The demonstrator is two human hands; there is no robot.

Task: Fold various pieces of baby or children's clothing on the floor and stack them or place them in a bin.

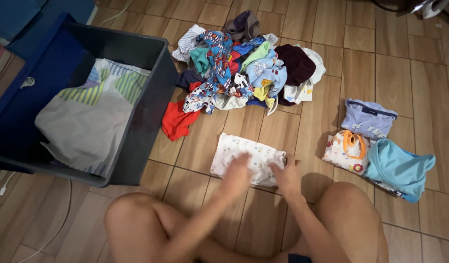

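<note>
A small white printed garment (244, 155) lies flat on the wooden-look tile floor just in front of my knees. My left hand (235, 174) is blurred and rests on its near edge, fingers spread. My right hand (286, 175) presses on the garment's right end, with the cloth bunched at the fingers. Beyond it sits a heap of mixed coloured clothes (244, 68), with a red piece (177, 121) lying loose at its near left.
A dark bin (137, 141) at the left holds a grey and striped cloth (88, 117). To the right lie folded pieces: a lilac one (368, 118), a white and orange one (347, 151) and a teal one (397, 168). A white cable (59, 219) runs by the bin.
</note>
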